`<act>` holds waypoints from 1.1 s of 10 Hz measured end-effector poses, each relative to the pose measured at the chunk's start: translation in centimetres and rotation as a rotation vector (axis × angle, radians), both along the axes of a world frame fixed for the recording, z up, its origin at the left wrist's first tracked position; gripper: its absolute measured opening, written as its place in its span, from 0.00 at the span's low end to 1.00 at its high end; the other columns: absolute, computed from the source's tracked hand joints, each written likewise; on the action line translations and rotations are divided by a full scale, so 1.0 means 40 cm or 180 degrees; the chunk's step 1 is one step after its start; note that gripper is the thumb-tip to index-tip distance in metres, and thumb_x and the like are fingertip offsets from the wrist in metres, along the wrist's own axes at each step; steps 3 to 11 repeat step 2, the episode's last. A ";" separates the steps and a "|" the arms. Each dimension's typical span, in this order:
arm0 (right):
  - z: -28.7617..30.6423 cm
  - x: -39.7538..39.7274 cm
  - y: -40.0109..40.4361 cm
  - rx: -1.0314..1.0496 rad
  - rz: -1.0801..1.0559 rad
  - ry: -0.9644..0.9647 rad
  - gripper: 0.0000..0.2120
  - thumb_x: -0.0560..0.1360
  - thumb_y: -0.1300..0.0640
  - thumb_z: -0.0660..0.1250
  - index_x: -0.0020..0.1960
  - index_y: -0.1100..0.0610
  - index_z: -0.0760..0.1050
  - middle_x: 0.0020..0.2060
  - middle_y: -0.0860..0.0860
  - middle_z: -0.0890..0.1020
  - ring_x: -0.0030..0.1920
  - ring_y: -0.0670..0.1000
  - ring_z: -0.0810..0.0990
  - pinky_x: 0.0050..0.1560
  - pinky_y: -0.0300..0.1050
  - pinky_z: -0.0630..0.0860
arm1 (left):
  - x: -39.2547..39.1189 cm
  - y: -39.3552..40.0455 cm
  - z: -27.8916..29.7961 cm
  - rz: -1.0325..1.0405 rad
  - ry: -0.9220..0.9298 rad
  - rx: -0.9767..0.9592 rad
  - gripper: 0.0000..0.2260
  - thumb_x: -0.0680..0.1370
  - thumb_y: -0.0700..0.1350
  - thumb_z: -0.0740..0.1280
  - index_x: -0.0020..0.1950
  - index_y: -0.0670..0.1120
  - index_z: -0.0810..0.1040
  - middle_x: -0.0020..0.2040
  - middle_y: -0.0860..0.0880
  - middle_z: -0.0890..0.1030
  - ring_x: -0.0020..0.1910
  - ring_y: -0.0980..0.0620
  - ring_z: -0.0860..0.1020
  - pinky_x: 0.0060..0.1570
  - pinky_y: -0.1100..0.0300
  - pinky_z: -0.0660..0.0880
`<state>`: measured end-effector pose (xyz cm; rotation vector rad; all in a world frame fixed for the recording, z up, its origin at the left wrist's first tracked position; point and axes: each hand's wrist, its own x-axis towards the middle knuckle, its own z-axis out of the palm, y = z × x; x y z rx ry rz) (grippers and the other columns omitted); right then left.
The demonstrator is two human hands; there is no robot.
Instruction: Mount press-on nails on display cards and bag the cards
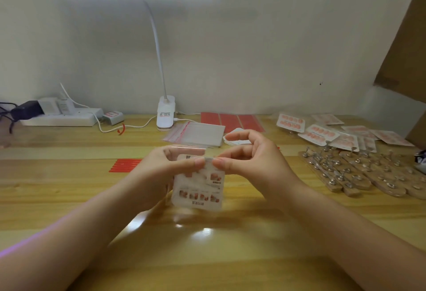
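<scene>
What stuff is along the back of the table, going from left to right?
Power strip → lamp base → stack of clear bags → red sheets → bagged nail cards.

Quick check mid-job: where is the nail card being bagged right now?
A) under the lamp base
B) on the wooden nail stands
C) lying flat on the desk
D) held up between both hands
D: the nail card hangs above the desk, the left hand and right hand both pinching at its top edge.
</scene>
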<state>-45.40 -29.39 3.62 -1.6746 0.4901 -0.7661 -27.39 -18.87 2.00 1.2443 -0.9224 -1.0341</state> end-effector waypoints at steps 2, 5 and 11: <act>0.067 -0.038 -0.034 -0.0087 -0.0051 0.0261 0.20 0.72 0.67 0.72 0.61 0.58 0.72 0.45 0.57 0.86 0.46 0.57 0.85 0.49 0.51 0.82 | 0.048 0.002 -0.011 -0.0665 0.0563 -0.0004 0.25 0.65 0.50 0.80 0.60 0.42 0.81 0.58 0.38 0.81 0.57 0.41 0.81 0.48 0.51 0.80; 0.067 -0.038 -0.034 -0.0087 -0.0051 0.0261 0.20 0.72 0.67 0.72 0.61 0.58 0.72 0.45 0.57 0.86 0.46 0.57 0.85 0.49 0.51 0.82 | 0.048 0.002 -0.011 -0.0665 0.0563 -0.0004 0.25 0.65 0.50 0.80 0.60 0.42 0.81 0.58 0.38 0.81 0.57 0.41 0.81 0.48 0.51 0.80; 0.067 -0.038 -0.034 -0.0087 -0.0051 0.0261 0.20 0.72 0.67 0.72 0.61 0.58 0.72 0.45 0.57 0.86 0.46 0.57 0.85 0.49 0.51 0.82 | 0.048 0.002 -0.011 -0.0665 0.0563 -0.0004 0.25 0.65 0.50 0.80 0.60 0.42 0.81 0.58 0.38 0.81 0.57 0.41 0.81 0.48 0.51 0.80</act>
